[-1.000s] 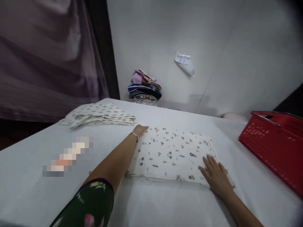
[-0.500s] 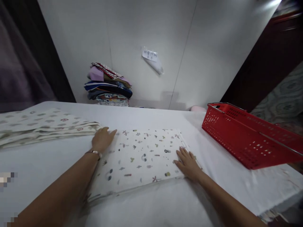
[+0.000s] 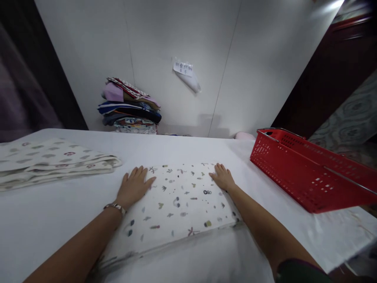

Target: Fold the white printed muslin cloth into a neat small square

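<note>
A folded white cloth (image 3: 176, 204) with small printed motifs lies flat on the white table (image 3: 59, 220) in front of me. My left hand (image 3: 134, 188) rests palm down on its far left corner, fingers stretched out, a bracelet at the wrist. My right hand (image 3: 222, 177) lies flat on the far right corner, fingers spread. Neither hand holds anything.
A second folded patterned cloth (image 3: 50, 159) lies at the left of the table. A red plastic basket (image 3: 309, 173) stands at the right. A stack of folded colourful fabrics (image 3: 129, 106) sits against the white wall, with a paper note (image 3: 183, 68) stuck beside it.
My right hand has slid from the cloth's near right edge up to its far right corner. My left hand has shifted a little onto the far left corner. The view has turned right.
</note>
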